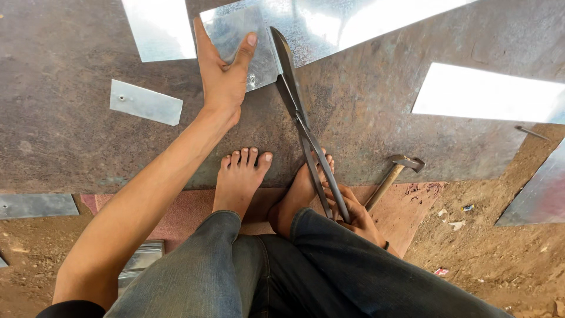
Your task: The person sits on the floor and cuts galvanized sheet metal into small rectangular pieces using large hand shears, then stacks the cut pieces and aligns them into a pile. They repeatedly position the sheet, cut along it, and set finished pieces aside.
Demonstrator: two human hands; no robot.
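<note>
My left hand (222, 73) presses flat on a shiny metal sheet (306, 23) at the top centre, fingers spread, thumb near the cut edge. Long tin snips (297, 112) run from that sheet down toward me, their blades against the sheet's edge. My right hand (353, 215) grips the snips' handles low in the view, beside my right foot. Both bare feet rest at the edge of a dark steel plate (70, 135).
A hammer (394, 174) lies right of the snips. A small metal piece with a hole (145, 102) lies to the left, a larger offcut (159, 26) above it. Bright sheets (488, 94) lie on the right. Dirt ground surrounds the plate.
</note>
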